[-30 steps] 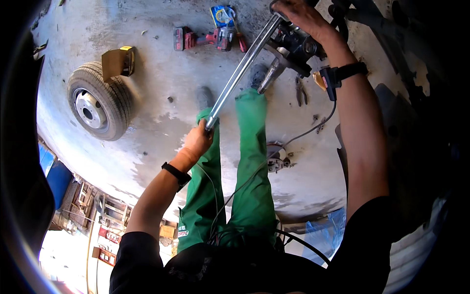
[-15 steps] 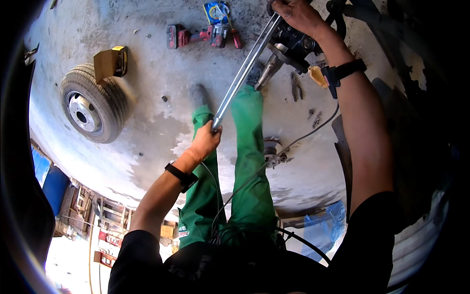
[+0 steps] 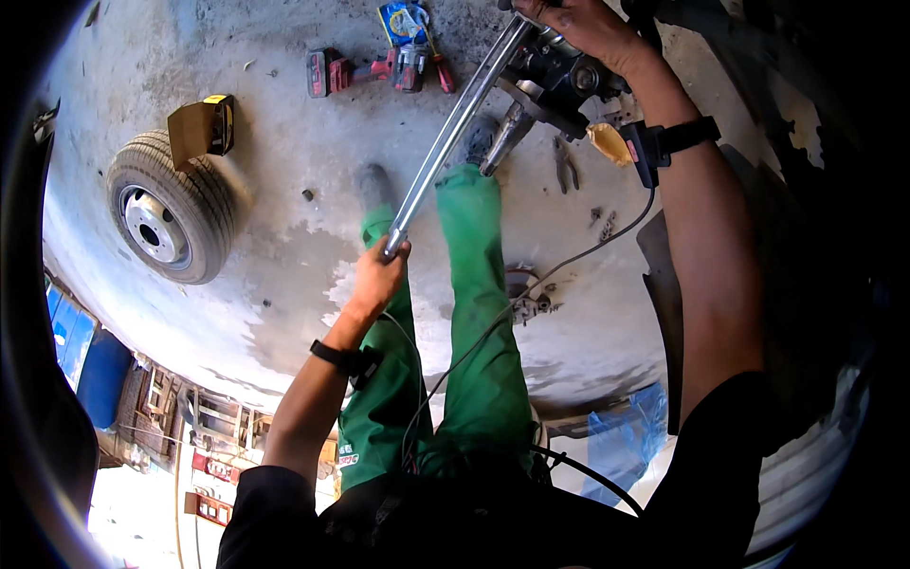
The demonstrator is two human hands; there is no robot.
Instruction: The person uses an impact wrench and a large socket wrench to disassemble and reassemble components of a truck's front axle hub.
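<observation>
My left hand (image 3: 379, 277) is closed around the lower end of a long chrome bar (image 3: 431, 175), which slants up to the right across my legs. At the top, my right hand (image 3: 578, 28) grips the bar's upper end over a dark metal hub assembly (image 3: 573, 78). A steel spindle (image 3: 507, 133) projects down and left from that hub, near my right shoe. Beside it on the concrete floor (image 3: 284, 123) are pliers (image 3: 565, 166) and a crumpled yellowish item (image 3: 609, 145), partly behind my wrist device.
A wheel (image 3: 166, 218) with an open box (image 3: 201, 133) lies at left. Red-and-black power tools (image 3: 360, 71) and a blue packet (image 3: 403, 24) are above. A metal part (image 3: 526, 294) sits beside my leg. Dark vehicle parts (image 3: 730, 57) fill the upper right; cables cross my legs.
The floor objects appear shifted a little leftward as the view moves. My left hand and the bar's lower end moved slightly right, then back left. Both grips are unchanged.
</observation>
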